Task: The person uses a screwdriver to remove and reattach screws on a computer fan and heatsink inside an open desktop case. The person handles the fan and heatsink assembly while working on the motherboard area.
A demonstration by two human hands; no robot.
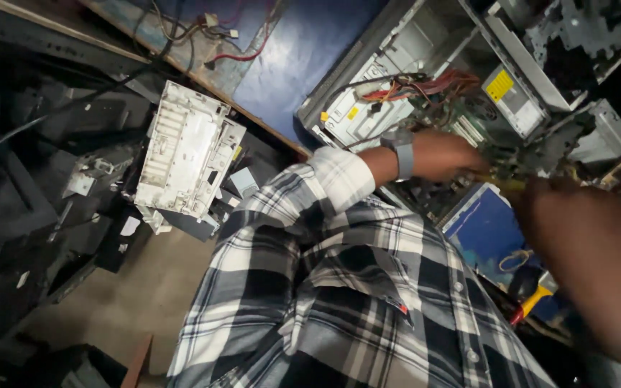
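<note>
An open grey computer case [368,108] lies on its side on a blue bench, showing a green circuit board [468,126] and a bundle of red and yellow wires [425,85]. My left hand [443,154], with a grey wristwatch and a plaid sleeve, reaches into the case over the board; its fingers are hidden. My right hand [551,205] is blurred in the right foreground and grips a yellow tool [504,184] whose tip points into the case beside my left hand.
A white plastic housing [185,147] leans among black scrap parts at the left. More metal chassis pieces [569,43] are stacked at the top right. A red and yellow screwdriver [530,305] lies by a blue panel [486,230]. Loose cables [203,32] lie on the bench.
</note>
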